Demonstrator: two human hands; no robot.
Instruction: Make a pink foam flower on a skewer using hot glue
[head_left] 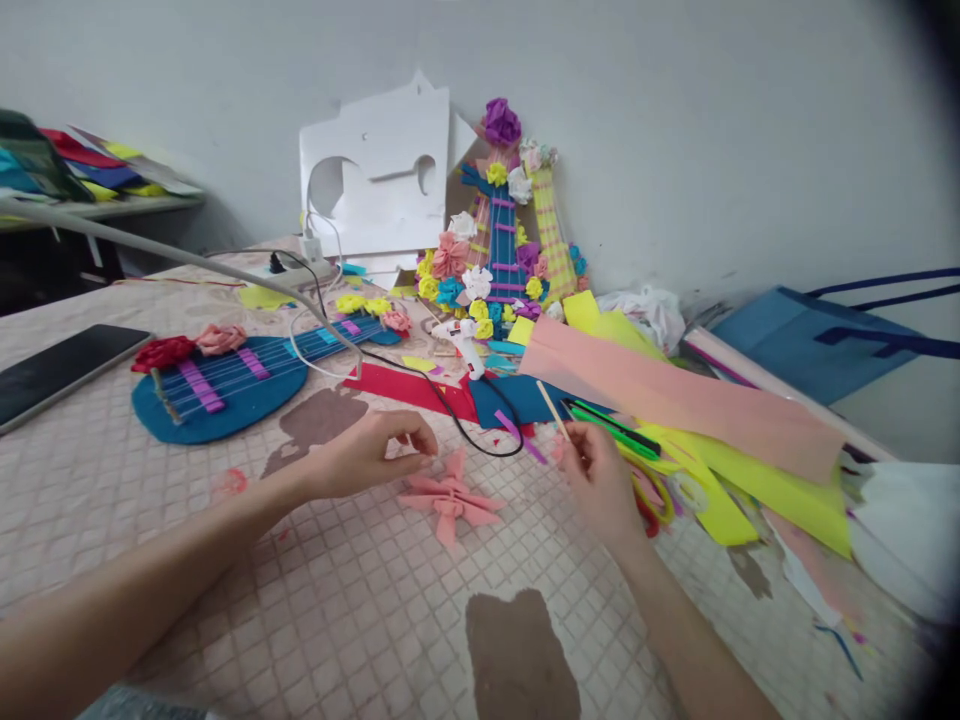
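Observation:
A pink paper flower with pointed petals (451, 497) lies flat on the patterned tablecloth (352, 600). My left hand (367, 452) hovers just left of it, fingers curled in a pinch near a petal tip; what they hold, if anything, is too small to make out. My right hand (596, 478) is to the flower's right, closed round a thin wooden stick (553, 410) that points up and to the left.
A blue felt guitar shape with flowers (225, 385) lies left. A white glue gun (465, 345) with a black cord lies behind the flower. Flower-covered craft pieces (502, 250) lean on the wall. Pink and yellow paper sheets (675, 400) lie right. A dark tablet (60, 370) is far left.

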